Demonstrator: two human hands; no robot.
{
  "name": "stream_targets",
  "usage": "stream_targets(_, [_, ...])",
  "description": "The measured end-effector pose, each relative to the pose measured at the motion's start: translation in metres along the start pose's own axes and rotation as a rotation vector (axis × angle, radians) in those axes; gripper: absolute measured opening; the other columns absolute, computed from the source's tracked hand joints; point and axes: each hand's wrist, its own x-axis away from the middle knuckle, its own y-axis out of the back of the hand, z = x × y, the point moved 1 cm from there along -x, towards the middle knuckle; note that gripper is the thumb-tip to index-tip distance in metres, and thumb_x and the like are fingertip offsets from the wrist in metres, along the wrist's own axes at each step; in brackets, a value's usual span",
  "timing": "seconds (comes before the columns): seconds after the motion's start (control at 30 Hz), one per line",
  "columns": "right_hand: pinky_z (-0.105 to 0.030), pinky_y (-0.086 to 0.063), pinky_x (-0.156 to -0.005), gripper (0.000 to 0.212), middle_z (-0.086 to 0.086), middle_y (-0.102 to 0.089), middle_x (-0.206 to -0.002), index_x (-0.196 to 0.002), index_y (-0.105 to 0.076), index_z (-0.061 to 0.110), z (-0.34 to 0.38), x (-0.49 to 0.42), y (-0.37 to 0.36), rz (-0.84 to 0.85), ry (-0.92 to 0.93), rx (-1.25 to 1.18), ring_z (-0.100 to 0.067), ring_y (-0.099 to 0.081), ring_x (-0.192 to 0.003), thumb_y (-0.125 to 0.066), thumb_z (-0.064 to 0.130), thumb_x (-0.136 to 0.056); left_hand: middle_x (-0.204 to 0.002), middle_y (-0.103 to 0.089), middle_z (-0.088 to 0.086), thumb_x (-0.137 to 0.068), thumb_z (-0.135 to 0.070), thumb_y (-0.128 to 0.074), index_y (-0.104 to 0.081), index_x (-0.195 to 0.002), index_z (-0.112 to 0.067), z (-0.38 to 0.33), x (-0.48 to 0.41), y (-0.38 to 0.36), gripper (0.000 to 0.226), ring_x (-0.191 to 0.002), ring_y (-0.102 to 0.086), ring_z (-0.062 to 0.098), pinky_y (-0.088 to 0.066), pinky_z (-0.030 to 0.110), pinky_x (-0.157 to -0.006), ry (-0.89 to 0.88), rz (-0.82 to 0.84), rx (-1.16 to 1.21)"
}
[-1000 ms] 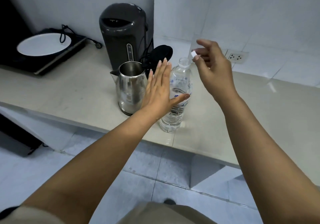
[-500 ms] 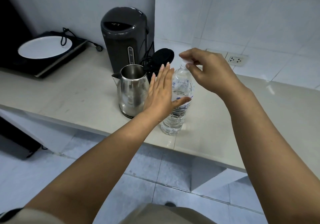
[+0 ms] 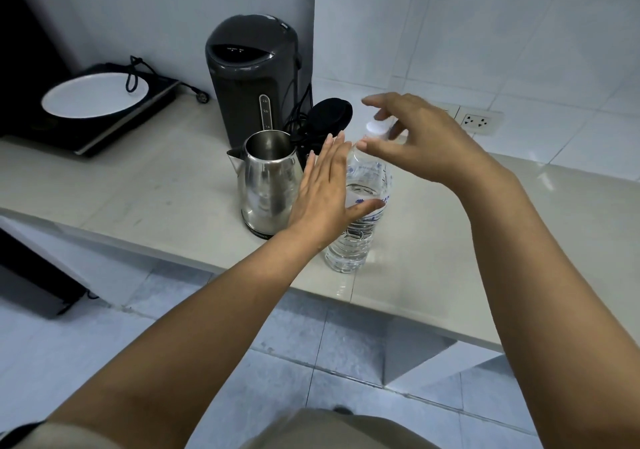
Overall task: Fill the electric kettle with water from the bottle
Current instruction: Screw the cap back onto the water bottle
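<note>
Beige countertop [image 3: 138,185], white-tiled walls [image 3: 450,15]; left hand [image 3: 322,192] flat against bottle [image 3: 370,175], right hand [image 3: 422,143] blurred over cap [image 3: 376,127], grip unclear.

Count: kettle [image 3: 268,185] 1; bottle [image 3: 360,226] 1; cap [image 3: 376,127] 1; hot-water dispenser [image 3: 252,77] 1; plate [image 3: 93,96] 1; wall socket [image 3: 479,121] 1; hands 2: left hand [image 3: 322,192], right hand [image 3: 426,143].

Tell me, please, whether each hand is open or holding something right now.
Left hand: open, straight fingers and thumb against the bottle.
Right hand: open, fingers spread around the cap, not pinching it.
</note>
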Motion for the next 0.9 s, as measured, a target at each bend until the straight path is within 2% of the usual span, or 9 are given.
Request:
stream_targets(0.07, [-0.026, -0.044, -0.088, 0.043, 0.011, -0.059, -0.121, -0.134, -0.053, 0.035, 0.001, 0.001, 0.005, 0.064, 0.023, -0.004, -0.006, -0.056, -0.094, -0.060, 0.036, -0.091, -0.163, -0.008, 0.007, -0.080, -0.062, -0.062, -0.012, -0.153, -0.005, 0.000, 0.000, 0.000, 0.105, -0.150, 0.001, 0.016, 0.000, 0.038, -0.122, -0.004, 0.000, -0.001])
stream_targets(0.13, [-0.023, -0.040, -0.084, 0.034, 0.013, -0.061, -0.111, -0.128, -0.059, 0.030, 0.002, 0.001, 0.008, 0.075, -0.001, 0.022, -0.006, -0.054, -0.092, -0.058, 0.029, -0.094, -0.163, -0.009, 0.007, -0.080, -0.063, -0.062, -0.011, -0.153, -0.005, 0.000, 0.000, 0.000, 0.107, -0.150, 0.001, 0.016, 0.000, 0.038, -0.122, -0.002, -0.004, 0.001])
stream_targets(0.23, [-0.029, -0.042, -0.078, 0.027, 0.006, -0.065, -0.100, -0.113, -0.064, 0.023, 0.004, -0.005, 0.007, 0.022, -0.041, 0.072, -0.015, -0.057, -0.091, -0.063, 0.038, -0.090, -0.163, -0.010, 0.006, -0.080, -0.063, -0.062, -0.010, -0.153, -0.005, 0.000, 0.000, 0.000, 0.107, -0.150, 0.002, 0.014, 0.002, 0.037, -0.122, 0.007, 0.000, 0.005])
stream_targets(0.37, [-0.031, -0.037, -0.069, 0.037, 0.004, -0.059, -0.082, -0.105, -0.059, 0.019, 0.005, -0.013, 0.003, 0.007, -0.084, 0.149, -0.020, -0.053, -0.083, -0.062, 0.051, -0.087, -0.163, -0.007, 0.005, -0.080, -0.062, -0.063, -0.010, -0.154, -0.009, -0.001, -0.001, 0.004, 0.106, -0.150, 0.005, 0.013, 0.004, 0.035, -0.122, 0.003, 0.020, 0.025])
stream_targets(0.53, [-0.033, -0.042, -0.077, 0.030, 0.005, -0.056, -0.094, -0.113, -0.060, 0.028, 0.004, -0.010, 0.006, 0.049, 0.022, 0.154, -0.017, -0.051, -0.088, -0.058, 0.048, -0.090, -0.163, -0.008, 0.008, -0.077, -0.061, -0.067, -0.015, -0.154, -0.014, 0.006, -0.003, 0.006, 0.104, -0.150, -0.001, 0.012, 0.002, 0.032, -0.122, -0.007, 0.052, 0.095])
stream_targets(0.63, [-0.031, -0.039, -0.076, 0.028, 0.007, -0.051, -0.091, -0.113, -0.059, 0.022, 0.003, -0.010, 0.008, 0.086, 0.060, 0.113, -0.018, -0.051, -0.087, -0.058, 0.041, -0.092, -0.162, -0.014, 0.009, -0.076, -0.060, -0.068, -0.019, -0.153, -0.012, 0.008, -0.003, 0.004, 0.103, -0.150, -0.005, 0.013, -0.001, 0.033, -0.122, -0.023, 0.044, 0.100])
stream_targets(0.73, [-0.033, -0.038, -0.072, 0.033, 0.004, -0.054, -0.086, -0.105, -0.055, 0.015, 0.007, -0.014, 0.002, 0.042, -0.015, 0.159, -0.023, -0.051, -0.088, -0.057, 0.046, -0.092, -0.160, -0.018, 0.009, -0.077, -0.060, -0.067, -0.020, -0.151, -0.010, 0.006, -0.003, 0.001, 0.102, -0.149, -0.010, 0.015, -0.001, 0.032, -0.122, -0.002, 0.015, 0.094])
stream_targets(0.83, [-0.039, -0.045, -0.070, 0.045, -0.008, -0.058, -0.082, -0.094, -0.045, 0.013, 0.008, -0.016, -0.012, -0.098, -0.111, 0.228, -0.033, -0.055, -0.085, -0.055, 0.057, -0.089, -0.158, -0.026, 0.009, -0.075, -0.065, -0.062, -0.021, -0.150, -0.009, 0.006, -0.004, -0.003, 0.102, -0.149, -0.015, 0.016, -0.006, 0.035, -0.122, 0.021, 0.008, 0.081])
stream_targets(0.9, [-0.040, -0.046, -0.069, 0.048, -0.009, -0.056, -0.079, -0.090, -0.041, 0.014, 0.008, -0.015, -0.017, -0.143, -0.163, 0.218, -0.034, -0.055, -0.081, -0.056, 0.060, -0.087, -0.157, -0.028, 0.009, -0.074, -0.066, -0.060, -0.022, -0.150, -0.008, 0.005, -0.004, -0.004, 0.103, -0.148, -0.018, 0.018, -0.008, 0.035, -0.122, 0.022, 0.021, 0.091])
